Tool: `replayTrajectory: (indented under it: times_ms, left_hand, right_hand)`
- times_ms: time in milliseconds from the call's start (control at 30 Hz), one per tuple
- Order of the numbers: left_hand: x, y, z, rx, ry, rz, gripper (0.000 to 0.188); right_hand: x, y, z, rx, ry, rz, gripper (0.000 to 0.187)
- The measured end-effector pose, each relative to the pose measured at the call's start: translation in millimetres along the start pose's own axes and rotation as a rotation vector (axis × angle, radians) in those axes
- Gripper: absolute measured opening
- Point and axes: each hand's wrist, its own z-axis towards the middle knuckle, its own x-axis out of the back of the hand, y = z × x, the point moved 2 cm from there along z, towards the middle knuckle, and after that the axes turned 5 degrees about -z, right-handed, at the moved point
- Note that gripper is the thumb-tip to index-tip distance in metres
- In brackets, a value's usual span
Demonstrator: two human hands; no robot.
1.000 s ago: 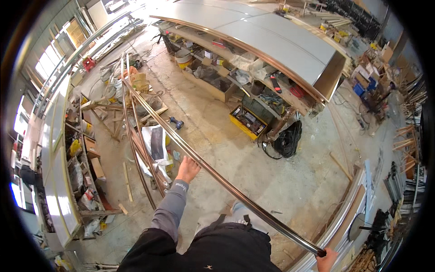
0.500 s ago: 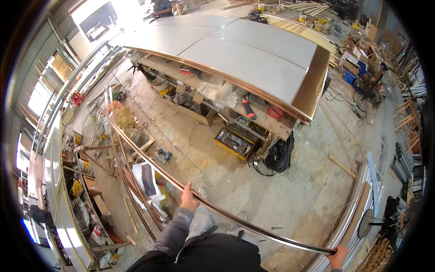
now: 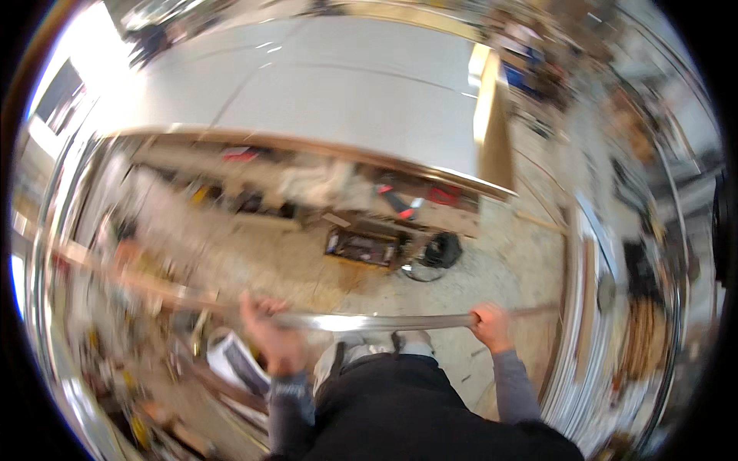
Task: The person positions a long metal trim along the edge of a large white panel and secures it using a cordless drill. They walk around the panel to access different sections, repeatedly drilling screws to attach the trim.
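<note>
A long, narrow metal trim strip (image 3: 377, 323) stretches crosswise in front of my body, its silvery face catching the light between my hands. My right hand (image 3: 490, 326) is wrapped round it, and the strip runs on past that hand to the right. My left hand (image 3: 275, 338) is at the strip farther left, smeared by motion, so whether its fingers grip or only touch cannot be made out. Beyond my left hand a brownish length continues toward the left side, also blurred.
Ahead stands a workbench bearing a large grey panel (image 3: 346, 84) with a copper-coloured edge. Below it are a toolbox (image 3: 361, 250) and a coiled black cable (image 3: 443, 250). Long white profiles (image 3: 573, 361) lie on the right; scraps and tools crowd the left floor.
My view has swung and blurred. The strip has turned from slanting to nearly level, its silvery side now showing. My right hand sits higher and closer to my body's middle; my left has lost its clear grip.
</note>
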Motion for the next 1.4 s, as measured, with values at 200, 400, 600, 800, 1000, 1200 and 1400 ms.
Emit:
replayTrajectory:
  times_ms: [200, 400, 600, 800, 1000, 1200, 1400]
  left_hand:
    - [-12, 181, 183, -0.485, -0.155, 0.426, 0.032]
    - [101, 346, 437, -0.364, -0.155, 0.721, 0.03]
    - [55, 215, 416, -0.835, -0.229, 2.034, 0.007]
    - [21, 129, 472, -0.082, 0.159, -0.066, 0.046]
    - [-23, 72, 515, 0.087, 0.264, 0.033, 0.054]
    - [-103, 85, 572, 0.208, 0.272, 0.038, 0.058]
    - [-86, 87, 628, 0.235, 0.151, 0.214, 0.064]
  right_hand:
    - [63, 23, 64, -0.152, 0.142, -0.182, 0.012]
    - [70, 22, 187, -0.363, 0.256, -0.151, 0.046]
    - [31, 67, 198, -0.511, 0.186, 0.095, 0.044]
    - [-11, 93, 145, -1.065, 0.48, 0.021, 0.048]
    - [-90, 45, 252, -1.435, 0.579, -0.134, 0.058]
    - [-136, -29, 319, -1.535, 0.563, -0.124, 0.057]
    - [-154, -45, 335, -1.611, 0.507, -0.108, 0.057]
